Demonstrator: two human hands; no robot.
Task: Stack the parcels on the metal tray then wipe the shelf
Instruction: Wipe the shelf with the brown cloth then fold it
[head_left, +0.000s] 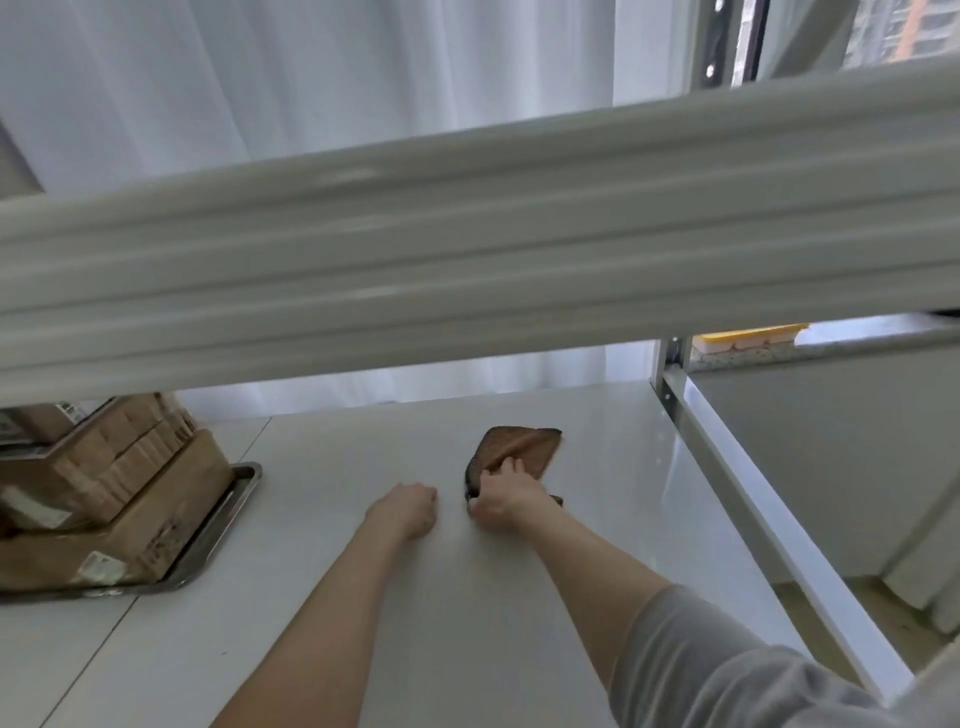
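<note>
- Pale, glossy shelf (519, 597) beneath a white upper beam (467, 249), with a sheer curtain (260, 78) behind and a window ledge at far right.
- Parcels (104, 483): brown cartons stacked in layers on the metal tray (218, 525) at the left of the shelf, largest at the bottom. Judged as gathered there to free the remaining surface for wiping. Stacking step judged complete.
- Cloth (524, 447): brown, folded, lying flat on the shelf right of centre, toward the far side, well apart from the tray.
- Right hand (506, 501): grasping the near edge of the cloth, fingers curled over the fold. Probably taken at the edge to drag or press the folded pad across the surface.
- Left hand (410, 512): clenched into a loose fist, holding nothing, resting on the shelf just left of the right hand. Likely serving as a brace while reaching in under the beam.
- Grey sleeve (727, 665) on the right arm, at near right.
- Step in hand, as judged: the wipe. Cannot tell how much of the surface is already covered.
- Caution: stop strokes short of the tray rim to avoid nudging the stack.
</note>
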